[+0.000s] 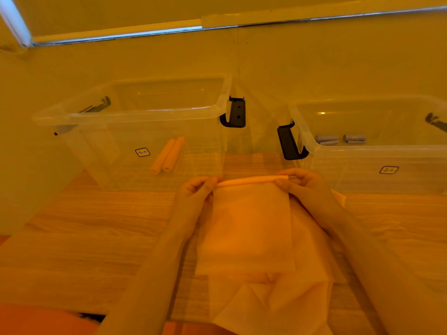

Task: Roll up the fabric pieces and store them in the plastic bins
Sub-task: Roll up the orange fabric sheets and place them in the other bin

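A pale orange fabric piece (249, 226) lies flat on the wooden table (84, 238), its far edge curled into a thin roll (246, 182). My left hand (196, 189) pinches the left end of that roll and my right hand (300, 182) pinches the right end. More loose fabric (271, 301) lies under it toward me. The left clear plastic bin (135, 114) holds two orange rolls (168, 154). In the right clear bin (362, 151) lie grey rolls (341, 139).
Both bins stand at the far side of the table against a pale wall, each with black latch handles (235, 112). A gap of table shows between them. Small labels (142, 152) mark the bin fronts.
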{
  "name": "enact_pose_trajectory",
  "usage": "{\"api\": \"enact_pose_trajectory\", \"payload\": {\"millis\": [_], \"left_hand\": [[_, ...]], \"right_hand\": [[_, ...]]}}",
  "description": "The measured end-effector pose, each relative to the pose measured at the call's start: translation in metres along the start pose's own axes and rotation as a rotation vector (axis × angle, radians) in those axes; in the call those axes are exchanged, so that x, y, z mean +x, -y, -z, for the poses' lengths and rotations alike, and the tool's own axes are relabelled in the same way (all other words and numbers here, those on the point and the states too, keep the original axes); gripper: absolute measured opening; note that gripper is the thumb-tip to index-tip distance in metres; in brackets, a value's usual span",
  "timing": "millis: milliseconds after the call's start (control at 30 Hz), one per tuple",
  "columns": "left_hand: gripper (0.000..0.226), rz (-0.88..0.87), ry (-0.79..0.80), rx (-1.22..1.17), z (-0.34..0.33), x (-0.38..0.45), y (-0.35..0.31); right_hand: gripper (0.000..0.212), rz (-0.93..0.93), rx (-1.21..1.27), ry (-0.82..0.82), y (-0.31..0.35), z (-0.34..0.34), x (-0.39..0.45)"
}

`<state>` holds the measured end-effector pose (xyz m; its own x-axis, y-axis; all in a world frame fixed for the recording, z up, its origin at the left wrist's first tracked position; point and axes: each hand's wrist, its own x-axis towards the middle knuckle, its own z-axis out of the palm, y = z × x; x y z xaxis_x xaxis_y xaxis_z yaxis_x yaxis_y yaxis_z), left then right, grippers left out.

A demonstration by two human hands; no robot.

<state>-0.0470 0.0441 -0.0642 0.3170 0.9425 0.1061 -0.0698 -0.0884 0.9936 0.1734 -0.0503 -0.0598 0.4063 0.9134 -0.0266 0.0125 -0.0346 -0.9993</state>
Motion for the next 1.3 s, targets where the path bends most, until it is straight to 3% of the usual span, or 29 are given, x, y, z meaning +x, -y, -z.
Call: {"api": "enact_pose_trajectory", "payload": {"millis": [200, 333, 600, 833, 1000, 1100, 1200, 1300], "left_hand": [[0.022, 0.042, 0.010, 0.001, -0.0001, 0.0024, 0.0023], [0.011, 0.001, 0.007, 0.070, -0.0015, 0.0010, 0.0024], [0.012, -0.055, 0.022, 0.151, 0.0008, 0.0028, 0.0046], [0.013, 0.014, 0.049, -0.002, -0.0024, -0.0008, -0.0002], [0.012, 0.010, 0.027, 0.018, -0.0022, -0.0007, -0.0012], [0.024, 0.027, 0.071, 0.058, -0.0020, -0.0025, -0.0039], [0.015, 0.029, 0.035, 0.076, -0.0029, -0.0021, -0.0023], [0.009, -0.004, 0.030, 0.105, -0.0034, -0.0015, -0.0001]], "right_hand": [[0.011, 0.013, 0.011, 0.006, 0.0017, -0.0007, -0.0007], [0.017, 0.013, -0.003, 0.001, 0.0021, -0.0002, -0.0011], [0.008, 0.060, -0.125, 0.014, 0.0009, -0.0023, -0.0016], [0.016, 0.044, 0.014, 0.049, 0.0027, 0.0002, -0.0030], [0.015, 0.024, 0.107, 0.045, 0.0029, 0.0009, -0.0017], [0.013, 0.019, 0.079, 0.020, 0.0027, 0.0017, -0.0003], [0.022, 0.003, 0.112, 0.048, 0.0037, 0.0020, -0.0010], [0.012, 0.031, 0.045, 0.035, 0.0043, -0.0004, -0.0017]]}}
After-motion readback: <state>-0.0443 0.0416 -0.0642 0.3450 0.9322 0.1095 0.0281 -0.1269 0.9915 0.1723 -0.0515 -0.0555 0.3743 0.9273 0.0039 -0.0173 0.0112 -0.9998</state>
